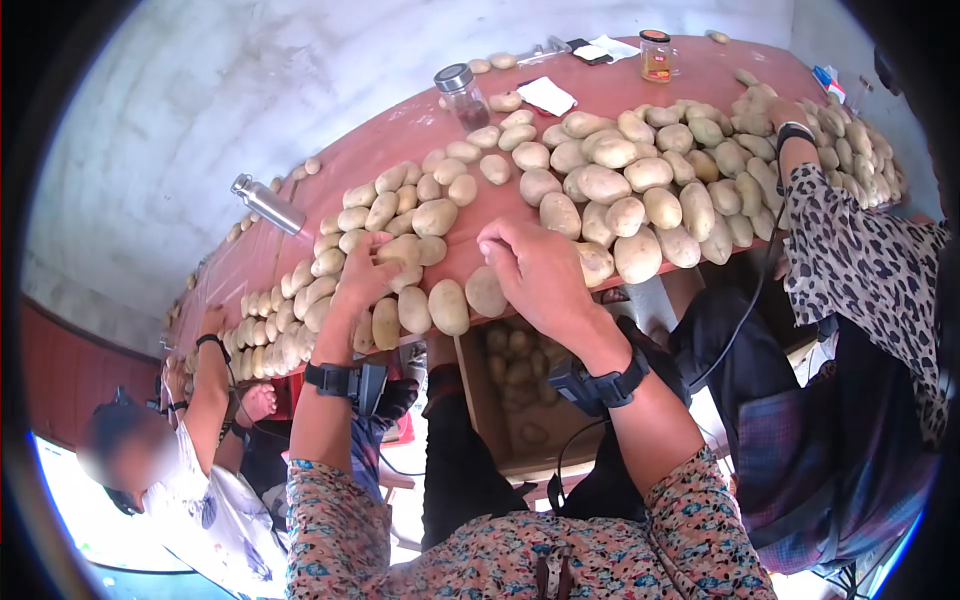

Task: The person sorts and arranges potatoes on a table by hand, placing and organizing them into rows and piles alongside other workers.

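Note:
Rows of pale brown potatoes (437,218) lie along the red table (340,145). At the near middle, my left hand (366,275) has its thumb and fingers closed around a potato (403,255) among the others. My right hand (545,275) is over the table edge, seen from its back, with fingers curled together and no potato showing in them. Beside its wrist side, a potato (485,292) sits close to the edge. Another large potato (448,307) stands between my two hands at the front. A dense pile of potatoes (605,184) spreads to the right.
Below the table edge is a box (485,410) with potatoes inside. A lidded jar (462,98), a steel flask (268,204) and a red-lidded jar (655,58) stand farther back. One person's hand (785,115) is in the right pile; another person (200,450) sits at left.

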Motion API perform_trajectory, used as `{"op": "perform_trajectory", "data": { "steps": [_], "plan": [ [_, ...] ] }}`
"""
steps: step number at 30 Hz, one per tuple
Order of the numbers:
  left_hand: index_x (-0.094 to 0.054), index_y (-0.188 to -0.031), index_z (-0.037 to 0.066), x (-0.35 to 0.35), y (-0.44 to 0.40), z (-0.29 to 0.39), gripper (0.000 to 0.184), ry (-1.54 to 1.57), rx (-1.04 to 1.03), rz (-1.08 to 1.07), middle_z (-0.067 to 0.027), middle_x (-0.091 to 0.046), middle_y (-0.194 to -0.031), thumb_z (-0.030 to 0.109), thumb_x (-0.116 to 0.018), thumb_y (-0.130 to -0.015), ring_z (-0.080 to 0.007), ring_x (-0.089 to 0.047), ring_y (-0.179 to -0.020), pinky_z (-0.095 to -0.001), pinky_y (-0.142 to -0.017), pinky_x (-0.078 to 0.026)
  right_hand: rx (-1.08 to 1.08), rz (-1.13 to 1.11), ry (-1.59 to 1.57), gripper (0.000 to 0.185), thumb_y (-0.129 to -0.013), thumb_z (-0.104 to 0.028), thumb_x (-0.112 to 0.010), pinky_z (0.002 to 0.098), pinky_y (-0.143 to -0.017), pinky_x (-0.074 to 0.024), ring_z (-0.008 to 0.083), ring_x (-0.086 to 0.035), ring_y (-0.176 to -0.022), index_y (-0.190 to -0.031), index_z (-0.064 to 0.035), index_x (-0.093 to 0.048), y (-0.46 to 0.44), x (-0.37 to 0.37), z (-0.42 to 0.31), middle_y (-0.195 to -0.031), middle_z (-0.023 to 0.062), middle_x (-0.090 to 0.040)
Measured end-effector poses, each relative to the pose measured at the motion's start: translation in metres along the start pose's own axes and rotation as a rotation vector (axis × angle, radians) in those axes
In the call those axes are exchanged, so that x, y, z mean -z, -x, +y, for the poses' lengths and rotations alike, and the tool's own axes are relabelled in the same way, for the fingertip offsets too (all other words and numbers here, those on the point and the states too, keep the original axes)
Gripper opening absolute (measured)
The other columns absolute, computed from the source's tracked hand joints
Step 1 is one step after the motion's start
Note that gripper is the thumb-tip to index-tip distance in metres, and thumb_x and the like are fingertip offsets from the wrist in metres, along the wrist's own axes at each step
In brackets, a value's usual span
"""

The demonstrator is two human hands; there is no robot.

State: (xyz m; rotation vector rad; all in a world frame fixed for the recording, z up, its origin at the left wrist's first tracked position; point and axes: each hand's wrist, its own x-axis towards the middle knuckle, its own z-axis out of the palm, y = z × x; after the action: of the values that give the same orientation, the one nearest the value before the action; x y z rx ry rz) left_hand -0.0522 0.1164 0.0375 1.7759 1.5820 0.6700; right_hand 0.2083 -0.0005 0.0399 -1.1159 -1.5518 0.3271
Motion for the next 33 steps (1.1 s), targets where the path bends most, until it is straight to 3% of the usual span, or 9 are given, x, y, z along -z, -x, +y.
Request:
{"op": "perform_trajectory", "data": {
  "steps": [1, 5, 8, 11, 16, 19, 29, 31, 33],
  "plan": [
    [-0.050, -0.124, 0.005, 0.002, -0.003, -0.006, 0.056, -0.030, -0.105, -0.027, -0.0091, -0.056, -0.109, 0.004, -0.074, -0.073, -0.0165, -0.057, -0.095, -0.0308, -0.080, -0.051, 0.000, -0.005, 0.024, 0.009, -0.089, -0.010, -0.057, 0.0408, -0.062, -0.0480, 0.0330, -0.062, -0.071, -0.091, -0.0027, -0.061, 0.000, 0.001, -0.001, -0.078, 0.0148, -0.064],
    [-0.050, -0.122, 0.005, 0.000, 0.000, -0.017, 0.051, 0.021, -0.141, -0.075, -0.0076, -0.056, -0.107, 0.000, -0.071, -0.075, -0.0164, -0.058, -0.096, -0.0308, -0.079, -0.051, 0.010, -0.018, 0.062, 0.007, -0.088, -0.010, -0.058, 0.0419, -0.062, -0.0479, 0.0340, -0.062, -0.072, -0.089, -0.0032, -0.060, 0.001, 0.000, -0.002, -0.079, 0.0143, -0.064],
    [-0.053, -0.116, 0.004, -0.014, 0.012, -0.012, 0.042, 0.258, -0.216, -0.155, -0.0042, -0.056, -0.104, -0.003, -0.068, -0.078, -0.0144, -0.058, -0.095, -0.0300, -0.079, -0.050, 0.028, -0.019, 0.107, 0.006, -0.087, -0.010, -0.059, 0.0422, -0.063, -0.0481, 0.0338, -0.062, -0.073, -0.087, -0.0039, -0.061, 0.002, -0.001, -0.003, -0.078, 0.0138, -0.063],
    [-0.054, -0.107, 0.003, -0.028, 0.018, -0.011, 0.031, 0.278, -0.234, -0.068, -0.0079, -0.056, -0.104, -0.007, -0.060, -0.078, -0.0198, -0.060, -0.089, -0.0335, -0.077, -0.051, 0.023, -0.034, 0.114, 0.006, -0.087, -0.010, -0.059, 0.0424, -0.064, -0.0484, 0.0337, -0.062, -0.075, -0.087, -0.0045, -0.061, 0.003, -0.003, -0.001, -0.079, 0.0136, -0.063],
    [-0.051, -0.098, 0.000, -0.039, 0.002, -0.028, 0.020, -0.534, -0.478, 0.272, -0.0200, -0.055, -0.095, -0.008, -0.049, -0.081, -0.0321, -0.061, -0.086, -0.0410, -0.073, -0.049, 0.028, -0.043, 0.135, 0.007, -0.087, -0.012, -0.059, 0.0428, -0.064, -0.0484, 0.0343, -0.062, -0.075, -0.087, -0.0050, -0.061, 0.003, -0.004, -0.001, -0.079, 0.0137, -0.063],
    [-0.053, -0.099, 0.002, -0.046, 0.007, -0.017, 0.021, -0.530, -0.475, 0.297, -0.0203, -0.054, -0.096, -0.005, -0.051, -0.079, -0.0413, -0.057, -0.091, -0.0511, -0.073, -0.047, 0.022, -0.058, 0.141, 0.008, -0.087, -0.013, -0.060, 0.0431, -0.064, -0.0485, 0.0344, -0.062, -0.075, -0.087, -0.0051, -0.061, 0.001, -0.002, -0.003, -0.079, 0.0138, -0.063],
    [-0.057, -0.107, 0.005, -0.065, -0.009, 0.000, 0.027, -0.354, -0.521, 0.234, -0.0183, -0.057, -0.104, 0.000, -0.055, -0.081, -0.0403, -0.057, -0.093, -0.0465, -0.078, -0.048, -0.079, 0.021, 0.077, 0.012, -0.091, -0.012, -0.055, 0.0400, -0.064, -0.0494, 0.0331, -0.064, -0.073, -0.093, -0.0031, -0.063, 0.001, 0.009, 0.002, -0.079, 0.0151, -0.065],
    [-0.058, -0.114, 0.006, -0.076, -0.014, 0.014, 0.036, -0.508, -0.755, 0.145, -0.0144, -0.059, -0.111, 0.002, -0.060, -0.079, -0.0320, -0.059, -0.096, -0.0437, -0.083, -0.049, -0.061, 0.014, 0.092, 0.012, -0.091, -0.012, -0.056, 0.0401, -0.065, -0.0494, 0.0330, -0.064, -0.073, -0.093, -0.0031, -0.063, 0.002, 0.009, 0.003, -0.079, 0.0149, -0.065],
    [-0.059, -0.117, 0.008, -0.091, -0.012, 0.022, 0.040, -0.617, -0.728, 0.105, -0.0122, -0.059, -0.115, 0.005, -0.063, -0.077, -0.0316, -0.058, -0.101, -0.0438, -0.085, -0.048, -0.038, 0.005, 0.103, 0.012, -0.091, -0.012, -0.056, 0.0402, -0.065, -0.0494, 0.0329, -0.064, -0.072, -0.093, -0.0030, -0.063, 0.002, 0.008, 0.004, -0.078, 0.0146, -0.065]
  ]
}}
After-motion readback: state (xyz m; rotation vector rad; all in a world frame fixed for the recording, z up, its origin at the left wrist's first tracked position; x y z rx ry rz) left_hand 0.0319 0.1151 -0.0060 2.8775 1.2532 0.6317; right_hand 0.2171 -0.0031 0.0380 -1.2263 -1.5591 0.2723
